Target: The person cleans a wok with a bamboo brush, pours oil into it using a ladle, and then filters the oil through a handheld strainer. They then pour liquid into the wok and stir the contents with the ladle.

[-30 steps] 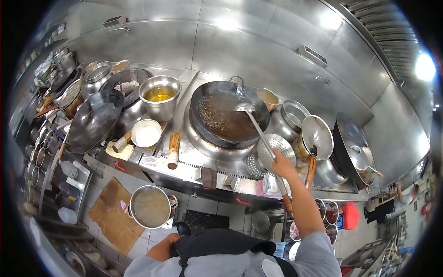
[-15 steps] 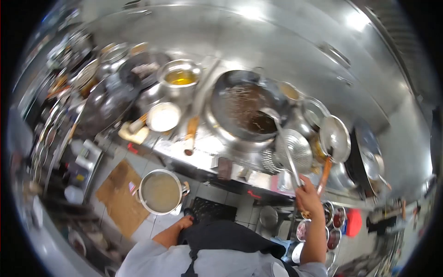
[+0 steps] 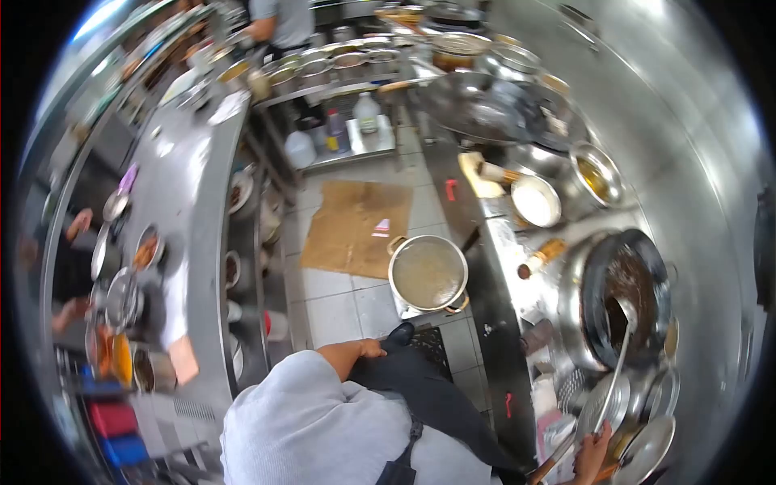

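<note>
My right hand (image 3: 594, 453) is closed around the long handle of a ladle (image 3: 617, 356). The ladle's bowl end rests at the dark liquid in a large wok (image 3: 664, 283) on the stove at my right. Just under that handle lies a perforated strainer (image 3: 608, 402). My left hand (image 3: 373, 347) hangs low beside my dark apron, fingers curled together, and nothing shows in it. Ahead of it on the floor stands a two-handled pot (image 3: 428, 273) of cloudy liquid.
A flattened cardboard sheet (image 3: 356, 226) lies on the tiles. On the stove are a white-filled bowl (image 3: 536, 201), a pot of yellow oil (image 3: 598, 174) and another wok (image 3: 469, 105). A steel counter (image 3: 198, 242) runs along the left. Another person (image 3: 283, 24) stands at the back.
My view has swung left, bringing the counter and another person into sight and shifting the stove to the right. My right hand still grips the ladle; its bowl stays in the wok.
</note>
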Demonstrator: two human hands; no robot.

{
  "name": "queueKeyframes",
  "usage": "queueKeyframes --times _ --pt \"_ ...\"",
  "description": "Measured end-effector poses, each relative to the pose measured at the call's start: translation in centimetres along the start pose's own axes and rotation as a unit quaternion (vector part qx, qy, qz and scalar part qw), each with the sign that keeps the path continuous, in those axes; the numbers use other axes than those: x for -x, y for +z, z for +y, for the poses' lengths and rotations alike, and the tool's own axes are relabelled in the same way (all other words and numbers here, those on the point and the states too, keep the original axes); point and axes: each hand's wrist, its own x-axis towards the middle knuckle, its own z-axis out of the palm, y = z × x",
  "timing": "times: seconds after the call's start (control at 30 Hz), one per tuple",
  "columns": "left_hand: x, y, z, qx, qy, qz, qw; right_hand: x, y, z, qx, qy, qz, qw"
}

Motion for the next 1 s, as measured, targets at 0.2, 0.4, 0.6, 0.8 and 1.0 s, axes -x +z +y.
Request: queueKeyframes --times 0.2,0.4,0.6,0.8,1.0 --pt "3.1 6.2 -4.1 0.084 -0.06 0.067 0.992 -4.7 -0.2 -4.6 0.223 -0.084 -0.061 0.969" --pt "5.8 10.9 -6.8 0.155 -0.051 0.114 0.98 -6.1 0.4 -8.8 0.194 -0.09 -0.03 0.976" --pt "5.7 13.2 -7.2 0.252 -0.124 0.121 0.952 -13.3 3.2 -4.5 -0.104 -0.033 -0.007 0.994" --pt "2.9 8.3 -5.9 0.045 -0.032 0.097 0.994 -12.5 6.2 -5.5 -0.068 -0.037 -0.001 0.997" --pt "-0.7 2.1 0.1 0.037 -0.011 0.109 0.993 -8.2 5.6 -9.4 0.072 -0.032 0.017 0.997"
